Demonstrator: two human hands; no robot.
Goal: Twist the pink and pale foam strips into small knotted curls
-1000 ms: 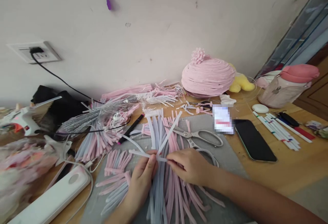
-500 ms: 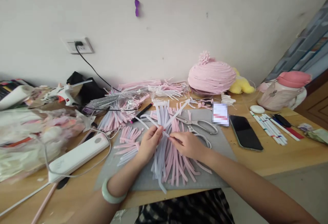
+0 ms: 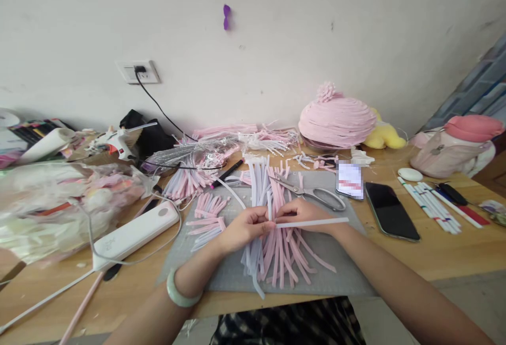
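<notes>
Near the tabletop's [image 3: 446, 255] front edge, the left hand [image 3: 247, 226] pinches a pale strip [image 3: 316, 223]. The right hand's [image 3: 302, 210] fingertips are close by; I can't tell their grip. One pink bunch [image 3: 208, 206] looks wrapped; long pink strips [image 3: 282, 260] lie loose.

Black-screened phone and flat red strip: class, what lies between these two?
Between the black-screened phone and the flat red strip lie several white pens, side by side, as the head view shows.

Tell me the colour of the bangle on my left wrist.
The bangle is pale green, seen best in the head view.
</notes>
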